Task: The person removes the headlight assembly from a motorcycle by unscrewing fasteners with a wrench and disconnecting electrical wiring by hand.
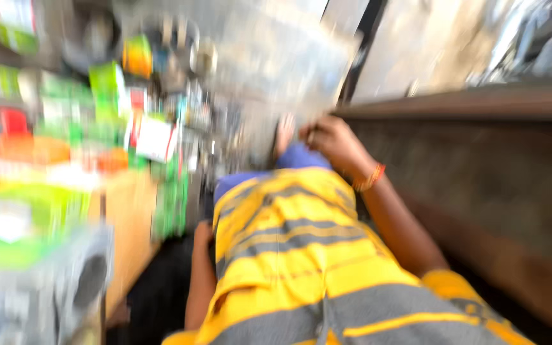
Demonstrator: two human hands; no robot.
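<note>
Seemingly upright clear sheet (289, 64), hands (333, 140).

Boxes (65, 128) left; ledge (480, 102) right; right hand (330, 137) between

Dark counter wall (480, 166) right, cluttered boxes (97, 121) left; narrow gap between.

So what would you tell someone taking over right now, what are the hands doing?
The view is very blurred.
Right hand: closed on the lower edge of a clear plastic bag, held up in front of the body; orange band on its wrist.
Left hand: down at the side by the striped shirt; whether it holds anything cannot be told.
Nearby: shelves of green and red packets on the left, a dark ledge on the right.
Done: bag is in hand. Left: too blurred to say.
</note>
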